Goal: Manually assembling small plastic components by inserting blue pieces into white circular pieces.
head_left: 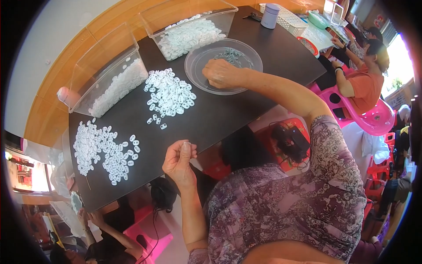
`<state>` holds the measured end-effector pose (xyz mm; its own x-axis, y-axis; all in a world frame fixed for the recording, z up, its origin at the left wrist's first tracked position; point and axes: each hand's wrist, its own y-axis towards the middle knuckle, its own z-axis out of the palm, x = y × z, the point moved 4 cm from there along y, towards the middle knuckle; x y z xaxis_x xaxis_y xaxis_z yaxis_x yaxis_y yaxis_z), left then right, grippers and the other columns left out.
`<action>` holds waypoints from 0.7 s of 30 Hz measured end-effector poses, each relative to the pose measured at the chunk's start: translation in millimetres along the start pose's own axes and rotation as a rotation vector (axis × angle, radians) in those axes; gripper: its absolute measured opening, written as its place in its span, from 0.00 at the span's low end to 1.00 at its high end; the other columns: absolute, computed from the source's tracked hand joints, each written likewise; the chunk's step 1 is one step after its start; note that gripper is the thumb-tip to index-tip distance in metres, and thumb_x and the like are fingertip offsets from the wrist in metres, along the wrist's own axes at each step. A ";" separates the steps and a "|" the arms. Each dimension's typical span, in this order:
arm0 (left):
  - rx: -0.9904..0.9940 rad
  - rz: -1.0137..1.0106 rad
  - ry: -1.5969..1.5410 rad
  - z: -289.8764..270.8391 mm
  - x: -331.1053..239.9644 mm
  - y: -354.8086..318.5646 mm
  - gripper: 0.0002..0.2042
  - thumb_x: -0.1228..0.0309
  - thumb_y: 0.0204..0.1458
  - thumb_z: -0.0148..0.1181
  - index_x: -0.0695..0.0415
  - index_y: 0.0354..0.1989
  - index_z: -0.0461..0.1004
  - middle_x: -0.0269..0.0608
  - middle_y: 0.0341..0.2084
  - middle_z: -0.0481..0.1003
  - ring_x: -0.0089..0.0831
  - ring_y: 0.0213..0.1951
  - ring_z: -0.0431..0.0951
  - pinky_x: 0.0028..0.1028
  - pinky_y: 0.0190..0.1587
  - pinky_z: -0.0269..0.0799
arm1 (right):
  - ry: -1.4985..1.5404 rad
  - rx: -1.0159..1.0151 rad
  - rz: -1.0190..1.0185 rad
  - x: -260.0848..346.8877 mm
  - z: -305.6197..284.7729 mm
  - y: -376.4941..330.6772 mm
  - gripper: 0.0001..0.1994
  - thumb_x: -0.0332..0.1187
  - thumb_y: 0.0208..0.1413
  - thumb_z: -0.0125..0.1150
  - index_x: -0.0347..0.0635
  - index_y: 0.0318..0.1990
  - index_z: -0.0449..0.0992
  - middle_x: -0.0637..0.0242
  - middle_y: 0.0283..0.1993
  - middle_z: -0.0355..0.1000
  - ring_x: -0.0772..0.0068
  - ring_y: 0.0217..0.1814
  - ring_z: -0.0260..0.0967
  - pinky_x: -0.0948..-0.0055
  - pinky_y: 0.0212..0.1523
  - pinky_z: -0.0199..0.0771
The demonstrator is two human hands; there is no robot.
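Note:
My right hand (221,73) reaches into a clear round plastic plate (200,56) on the black table (246,97), fingers curled down; whether it holds a piece I cannot tell. A few small pale pieces (229,54) lie in the plate beyond it. My left hand (179,160) hovers at the table's near edge, fingers pinched together on something too small to make out. A pile of small white plastic rings (169,94) lies between the two hands, and a second spread of white rings (102,148) lies left of my left hand.
Two clear plastic bins (115,79) (189,31) hold more white rings along the far side. A white basket (288,18) and a grey cup (270,15) stand at the far corner. Another person (362,79) sits on a pink chair at right; someone else (110,242) is below left.

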<state>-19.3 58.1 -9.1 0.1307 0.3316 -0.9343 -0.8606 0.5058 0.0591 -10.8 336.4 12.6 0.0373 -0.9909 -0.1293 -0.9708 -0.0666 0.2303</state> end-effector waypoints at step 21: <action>-0.012 0.008 0.042 1.0 0.6 -0.5 0.06 0.74 0.52 0.57 0.65 0.32 0.73 0.40 0.22 0.74 0.21 0.21 0.70 0.19 0.25 0.67 | 0.841 -0.048 0.341 -17.0 -18.3 -14.5 0.09 0.26 0.38 0.55 0.35 0.28 0.77 0.55 0.28 0.74 0.62 0.32 0.72 0.69 0.36 0.70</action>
<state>-18.2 58.8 -9.3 0.1036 0.3021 -0.9476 -0.8676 0.4933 0.0624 6.9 352.1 29.1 -0.0711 -0.7147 0.6958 -0.9506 0.2598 0.1697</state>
